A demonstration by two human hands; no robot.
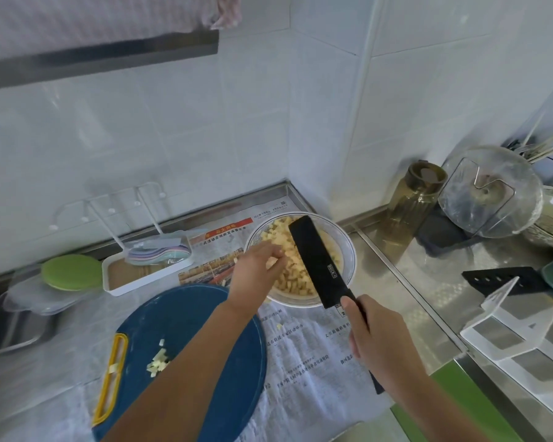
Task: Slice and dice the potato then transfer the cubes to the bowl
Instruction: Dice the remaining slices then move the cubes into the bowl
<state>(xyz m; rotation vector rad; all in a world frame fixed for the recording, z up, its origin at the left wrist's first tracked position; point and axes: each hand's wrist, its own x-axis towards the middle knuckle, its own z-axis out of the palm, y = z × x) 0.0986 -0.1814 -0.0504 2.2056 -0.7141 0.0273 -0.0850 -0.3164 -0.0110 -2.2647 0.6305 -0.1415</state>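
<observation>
Bowl (348,247) behind the board (189,317), both on newspaper (307,346).
I see potato cubes (283,232) in the bowl, stray cubes (158,358) on the board, knife (320,266) above the bowl.

**What my kitchen things are made of**

My knife (316,263) has a dull black blade. The bowl (345,250) is smooth, glossy white china with blue lines. The potato cubes (297,269) look pale and smooth. My chopping board (186,323) is smooth, matt blue plastic. The newspaper (307,352) is thin, crinkly paper. The counter (406,291) is shiny, bumpy metal. The wall tiles (173,122) are white and glossy. The lid (492,199) is clear glass.
</observation>
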